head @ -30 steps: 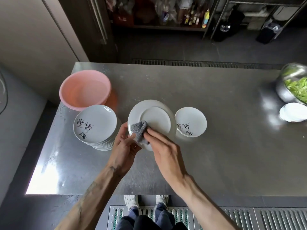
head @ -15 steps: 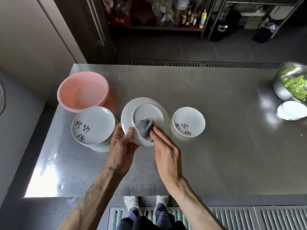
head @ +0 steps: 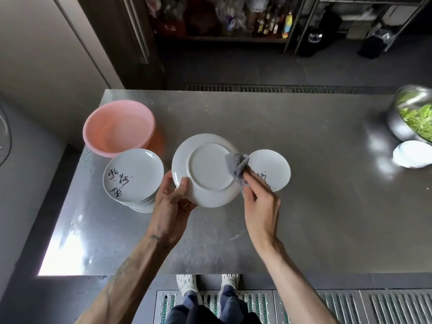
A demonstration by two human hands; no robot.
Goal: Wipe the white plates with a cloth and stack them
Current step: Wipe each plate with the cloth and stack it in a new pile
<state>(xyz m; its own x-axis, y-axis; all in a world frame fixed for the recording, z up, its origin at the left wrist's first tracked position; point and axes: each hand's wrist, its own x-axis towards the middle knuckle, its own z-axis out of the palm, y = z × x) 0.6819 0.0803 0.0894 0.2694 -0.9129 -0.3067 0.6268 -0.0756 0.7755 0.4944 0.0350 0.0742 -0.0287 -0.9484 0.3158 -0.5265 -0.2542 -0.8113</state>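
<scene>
1. The left hand (head: 173, 206) grips the held plate (head: 208, 170) at its lower-left rim. The thumb lies across the plate's underside and the other fingers curl behind the edge.
2. The held plate is raised above the steel table (head: 327, 218) with its underside and foot ring turned up toward the camera. It sits directly above and to the right of the left hand.
3. The right hand (head: 259, 199) pinches the grey cloth (head: 237, 166) in curled fingers. The cloth is bunched and pressed against the right edge of the held plate's underside, just above the fingertips.
4. The plate stack (head: 133, 174) stands on the table just left of the left hand, its top plate face up with dark brush lettering.
5. The single plate (head: 273, 167) lies face up on the table just right of the held plate, partly covered by the right hand and the cloth.
6. The pink basin (head: 117, 129) sits behind the plate stack, touching or nearly touching it; I cannot tell which.
7. The metal bowl (head: 404, 118) holding green leaves stands at the far right edge, with the small white dish (head: 411, 155) just in front of it.
</scene>
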